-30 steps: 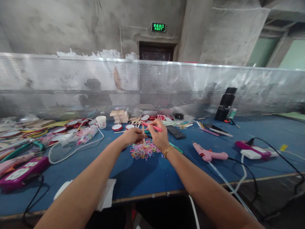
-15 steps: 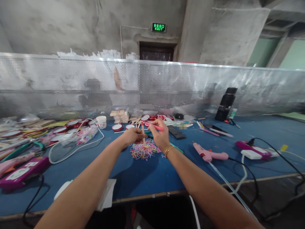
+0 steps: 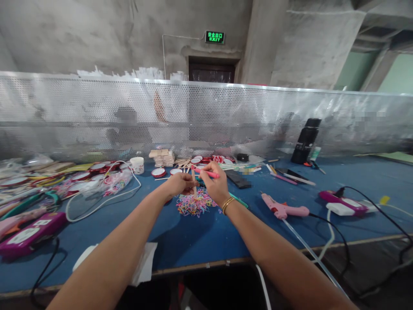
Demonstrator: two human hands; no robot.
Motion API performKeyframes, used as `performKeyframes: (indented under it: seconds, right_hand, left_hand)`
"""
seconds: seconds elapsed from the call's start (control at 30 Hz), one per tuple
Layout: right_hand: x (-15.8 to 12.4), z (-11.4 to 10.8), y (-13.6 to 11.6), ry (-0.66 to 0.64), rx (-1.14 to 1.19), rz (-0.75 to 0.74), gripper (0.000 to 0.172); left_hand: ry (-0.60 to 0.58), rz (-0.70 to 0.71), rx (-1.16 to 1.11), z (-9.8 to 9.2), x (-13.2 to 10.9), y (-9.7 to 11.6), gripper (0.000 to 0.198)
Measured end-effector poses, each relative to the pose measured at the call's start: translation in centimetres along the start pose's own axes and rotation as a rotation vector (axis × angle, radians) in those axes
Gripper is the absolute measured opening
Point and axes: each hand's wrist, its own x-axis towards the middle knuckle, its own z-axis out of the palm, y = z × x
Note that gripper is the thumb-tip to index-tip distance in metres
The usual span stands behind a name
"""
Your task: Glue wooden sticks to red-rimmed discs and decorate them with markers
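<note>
Far left of frame: purple power strip (image 3: 34, 234), then teal-handled pliers (image 3: 22, 205) above it, red-rimmed discs and loose craft bits crowding the back. Clear plastic bag (image 3: 116, 183) of coloured pieces next, white cable (image 3: 140, 186) looping around it, paper cup (image 3: 137, 165) just beyond. Stack of wooden pieces (image 3: 163, 158) upper centre-left, against the perforated metal screen (image 3: 213, 116).

Centre: left hand (image 3: 181, 184) closed, pinching a wooden stick (image 3: 194, 183) held roughly upright over the pile of coloured bands (image 3: 195, 206); can't tell if its lower end touches the pile. Right hand (image 3: 217, 186) closed around a pink pen (image 3: 211, 173), tip at the stick's upper end, contact too small to confirm. Right hand and wrist block part of a teal item (image 3: 239, 200); left forearm (image 3: 109, 249) covers part of a white sheet (image 3: 146, 262), lower centre-left.

Right of centre: flat black item (image 3: 238, 178), pink glue gun (image 3: 284, 207) lying near right forearm. Black bottle (image 3: 306, 141) stands tilted-looking, upper right. Second purple strip (image 3: 345, 204) with white plug, far right.
</note>
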Motion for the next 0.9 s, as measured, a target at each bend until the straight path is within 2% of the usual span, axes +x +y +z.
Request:
performKeyframes:
  seconds: [0.13,0.3,0.47,0.6,0.8,0.9]
  right_hand:
    - [0.06,-0.07,-0.07,0.041,0.008,-0.009,0.009]
    - [0.08,-0.03,-0.02,0.01,-0.009,-0.007,0.008]
    - [0.11,-0.1,-0.04,0.049,0.005,-0.015,0.008]
    - [0.05,-0.06,0.06,0.008,0.0,-0.005,0.008]
    - [0.08,-0.03,0.06,0.039,0.018,-0.015,0.009]
    - [0.05,-0.02,-0.06,-0.002,0.019,-0.01,0.009]
  left_hand:
    - [0.0,-0.007,-0.002,-0.06,0.1,-0.12,0.042]
    - [-0.006,0.004,-0.002,-0.13,0.25,-0.33,0.044]
    - [0.017,-0.01,0.005,-0.03,0.16,-0.16,0.045]
    - [0.003,-0.004,0.003,0.03,0.03,-0.03,0.044]
    - [0.009,-0.008,0.002,0.03,0.09,-0.17,0.042]
    - [-0.003,-0.008,-0.005,0.05,0.15,-0.22,0.041]
